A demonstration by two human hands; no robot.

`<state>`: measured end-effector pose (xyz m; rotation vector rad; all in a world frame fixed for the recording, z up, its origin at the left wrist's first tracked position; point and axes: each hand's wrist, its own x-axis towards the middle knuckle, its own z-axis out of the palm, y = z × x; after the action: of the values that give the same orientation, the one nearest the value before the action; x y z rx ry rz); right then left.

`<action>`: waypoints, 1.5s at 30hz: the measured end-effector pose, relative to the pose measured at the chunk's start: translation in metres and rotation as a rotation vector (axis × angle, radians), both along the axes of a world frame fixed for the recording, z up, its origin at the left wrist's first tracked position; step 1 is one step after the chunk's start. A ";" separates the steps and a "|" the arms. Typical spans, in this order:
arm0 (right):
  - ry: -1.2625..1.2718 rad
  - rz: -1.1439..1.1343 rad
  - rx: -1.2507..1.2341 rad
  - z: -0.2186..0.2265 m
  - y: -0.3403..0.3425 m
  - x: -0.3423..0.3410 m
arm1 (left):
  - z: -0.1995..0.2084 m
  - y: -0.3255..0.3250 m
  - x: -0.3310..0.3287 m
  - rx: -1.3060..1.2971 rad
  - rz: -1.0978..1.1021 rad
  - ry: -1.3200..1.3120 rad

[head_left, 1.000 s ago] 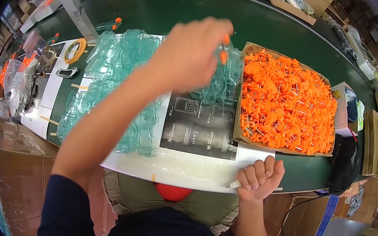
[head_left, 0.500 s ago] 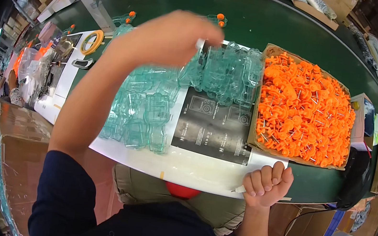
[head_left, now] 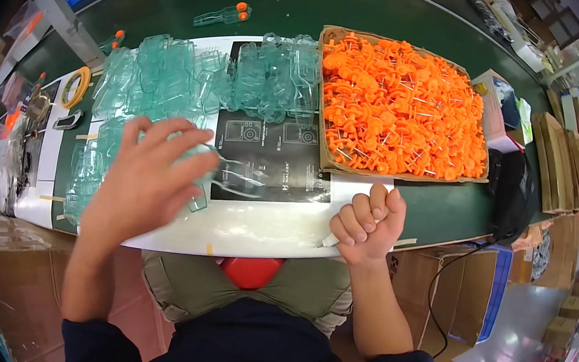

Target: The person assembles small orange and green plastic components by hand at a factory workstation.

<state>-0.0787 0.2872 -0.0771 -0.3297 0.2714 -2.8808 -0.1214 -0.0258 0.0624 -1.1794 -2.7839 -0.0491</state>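
Note:
My left hand [head_left: 152, 180], fingers curled but spread, is at the near edge of a heap of clear green plastic pieces [head_left: 160, 74]. At its fingertips a clear plastic piece [head_left: 243, 180] juts out over the black printed sheet [head_left: 277, 161]; the hand hides its other end. Near the table's front edge my right hand [head_left: 365, 229] is closed with the palm side up. A small white nozzle-like tip [head_left: 330, 241] pokes out of that fist, and the rest is covered by the fingers. Beyond it stands a shallow cardboard box [head_left: 408, 175] full of orange plastic knobs with metal pins [head_left: 403, 108].
On the green far surface [head_left: 284, 6] lies a clear piece with orange knobs [head_left: 227, 15]. Rolls of yellow tape [head_left: 76, 87] and a grey-black handled tool [head_left: 68, 122] lie at left. A black bag [head_left: 510, 190] and cardboard cartons [head_left: 500, 111] are at right.
My left hand has come down from above the far side of the heap to its near edge. A clear piece now shows at its fingertips. My right hand stays closed. The view has shifted right.

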 end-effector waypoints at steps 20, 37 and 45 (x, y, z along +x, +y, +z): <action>0.106 -0.843 2.523 0.103 0.012 -0.041 | -0.084 0.076 0.075 0.911 0.178 -0.432; 0.038 -0.932 2.523 0.099 0.020 -0.052 | -0.096 0.053 0.074 0.575 0.187 -0.214; -0.127 -1.120 1.680 0.093 0.027 -0.055 | -0.083 0.061 0.063 0.785 0.155 -0.219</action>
<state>-0.1334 0.3142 0.0163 0.4649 3.1419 -2.0588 -0.0589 0.0357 -0.0208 -0.7746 -2.5647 -1.1855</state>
